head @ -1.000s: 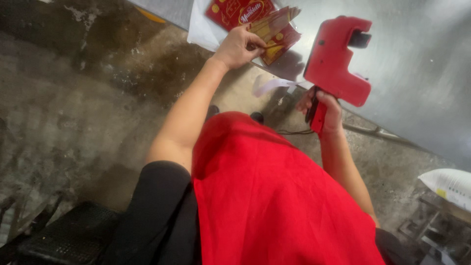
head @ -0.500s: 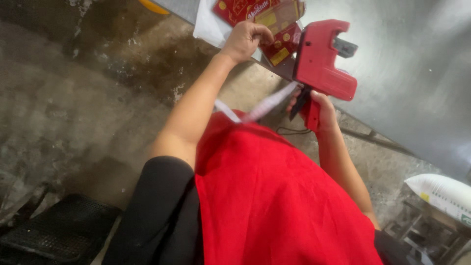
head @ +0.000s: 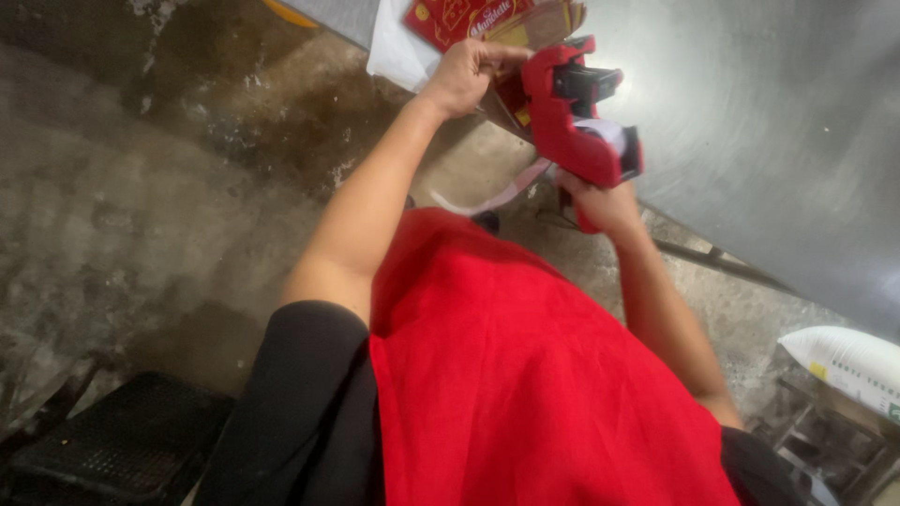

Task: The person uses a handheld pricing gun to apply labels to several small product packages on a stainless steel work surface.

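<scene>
Since the earlier frame the red label gun (head: 574,117) has swung in from the right and now sits tight against the red and yellow carton (head: 469,19), where a second ago open tabletop showed between them. Nearest the camera a red apron (head: 525,375) and a black sleeve (head: 291,412) fill the lower middle of the view, with a black mesh crate (head: 122,440) on the floor at the lower left and a white sack (head: 844,361) at the lower right. Both forearms reach up and away from the body. Further out, the right hand (head: 600,201) has its grip clamped on the label gun's handle from below, the gun's head tilted toward the carton. A pale strip of backing tape (head: 497,195) trails down from the gun over the concrete floor (head: 141,206). Beyond that, the left hand (head: 467,75) has its grip closed on the carton's lower edge, just beside the gun's nose, with no gap between hand, gun and carton. The carton lies at the near edge of the grey metal tabletop (head: 750,141), on a white sheet (head: 398,52) that overhangs that edge. To the right the tabletop runs wide and bare, and on the left the floor lies open.
</scene>
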